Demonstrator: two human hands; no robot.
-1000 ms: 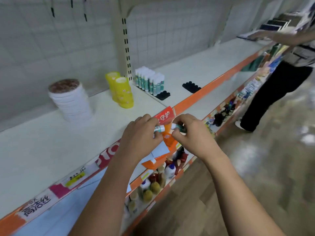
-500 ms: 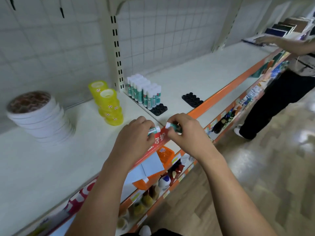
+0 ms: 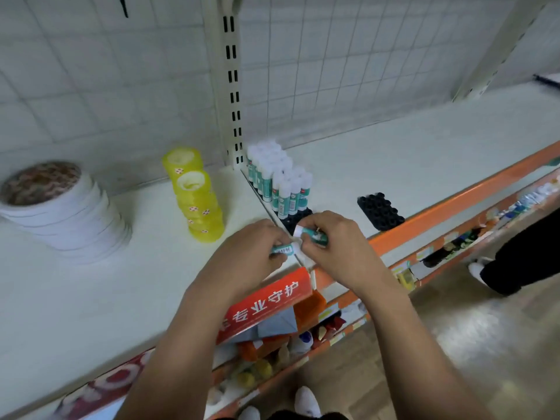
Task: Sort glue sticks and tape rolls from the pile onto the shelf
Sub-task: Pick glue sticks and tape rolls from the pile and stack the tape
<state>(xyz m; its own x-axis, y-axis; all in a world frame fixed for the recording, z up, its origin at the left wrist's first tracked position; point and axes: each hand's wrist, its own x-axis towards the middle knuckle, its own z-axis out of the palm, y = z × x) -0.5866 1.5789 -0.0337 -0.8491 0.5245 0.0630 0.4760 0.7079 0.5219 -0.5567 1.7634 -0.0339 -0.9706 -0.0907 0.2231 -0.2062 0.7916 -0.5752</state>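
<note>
My left hand (image 3: pixel 245 256) grips a teal-and-white glue stick (image 3: pixel 283 249) just above the front of the white shelf (image 3: pixel 91 298). My right hand (image 3: pixel 333 247) grips a second glue stick (image 3: pixel 312 232), its white cap pointing at the first. Both sticks lie roughly end to end between my hands. Behind them several upright glue sticks (image 3: pixel 278 180) stand in a black holder tray (image 3: pixel 298 218). A stack of yellow tape rolls (image 3: pixel 197 195) and a stack of white tape rolls (image 3: pixel 60 213) stand on the shelf to the left.
An empty black holder tray (image 3: pixel 380 211) lies to the right near the orange shelf edge (image 3: pixel 439 207). A red sign (image 3: pixel 266 304) hangs on the shelf front. Lower shelves hold small bottles (image 3: pixel 272 356). Another person's legs (image 3: pixel 521 256) stand at right.
Both hands have moved up and forward over the shelf edge, closer to the tray of glue sticks, each still holding its stick. The view has shifted left.
</note>
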